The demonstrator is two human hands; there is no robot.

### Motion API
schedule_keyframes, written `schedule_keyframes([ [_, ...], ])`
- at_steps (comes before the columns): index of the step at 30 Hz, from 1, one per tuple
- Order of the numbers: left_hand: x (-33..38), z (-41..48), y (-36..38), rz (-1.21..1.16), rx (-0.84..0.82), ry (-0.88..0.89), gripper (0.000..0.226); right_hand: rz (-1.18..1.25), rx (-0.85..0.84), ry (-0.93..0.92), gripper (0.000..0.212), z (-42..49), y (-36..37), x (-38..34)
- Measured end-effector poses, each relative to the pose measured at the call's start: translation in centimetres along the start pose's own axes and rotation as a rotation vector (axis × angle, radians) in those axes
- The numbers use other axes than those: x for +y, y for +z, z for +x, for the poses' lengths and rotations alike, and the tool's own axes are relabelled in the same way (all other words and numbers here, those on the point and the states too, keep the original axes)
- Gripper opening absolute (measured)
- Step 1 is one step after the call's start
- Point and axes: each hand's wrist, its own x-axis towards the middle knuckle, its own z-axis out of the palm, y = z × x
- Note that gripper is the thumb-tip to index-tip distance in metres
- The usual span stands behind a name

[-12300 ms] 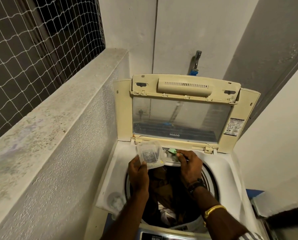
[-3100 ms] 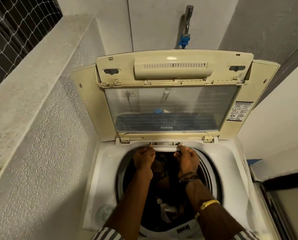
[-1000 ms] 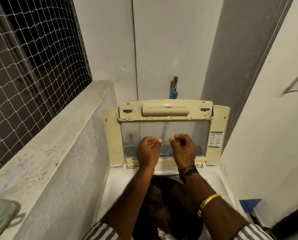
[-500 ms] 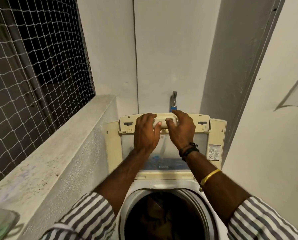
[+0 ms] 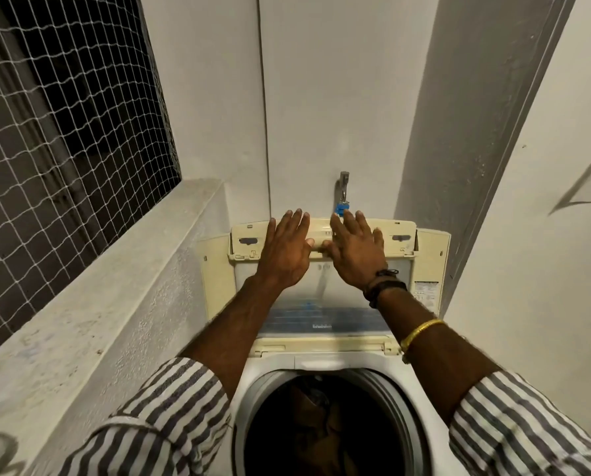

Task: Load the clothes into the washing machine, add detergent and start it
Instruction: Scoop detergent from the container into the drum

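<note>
Head camera looks down on a top-loading washing machine [image 5: 270,369] with its lid [image 5: 325,304] standing upright against the back wall. Both hands are up at the lid's top edge: the left hand [image 5: 285,250] lies flat, fingers stretched out and slightly apart over the cream handle bar [image 5: 316,243], thumb tucked under it. The right hand [image 5: 355,250] mirrors it just beside, fingers spread too, palm against the same bar. Neither hand is closed around anything, just pressing on the lid's top. Down below, the drum [image 5: 395,403] gapes open, and dark brownish clothes [image 5: 318,413] sit inside it. Striped sleeves frame the tub on both sides. On the right wrist, a dark band [image 5: 385,286], and further down the forearm a gold bangle [image 5: 421,331]. Behind the lid, a tap [image 5: 343,187] with a blue fitting pokes from the wall. A netted window [image 5: 64,132] sits off to the left, above a concrete ledge [image 5: 81,321].
</note>
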Motion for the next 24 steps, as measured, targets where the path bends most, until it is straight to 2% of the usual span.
schedule_keyframes([
  [10, 1.0, -2.1, 0.7, -0.006, 0.164, 0.003, 0.060, 0.017, 0.125, 0.022, 0.058, -1.9, 0.2, -0.8],
  [24, 3.2, -6.7, -0.6, 0.056, 0.243, 0.031, 0.065, 0.080, 0.276, 0.073, 0.052, -6.6, -0.5, -2.5],
])
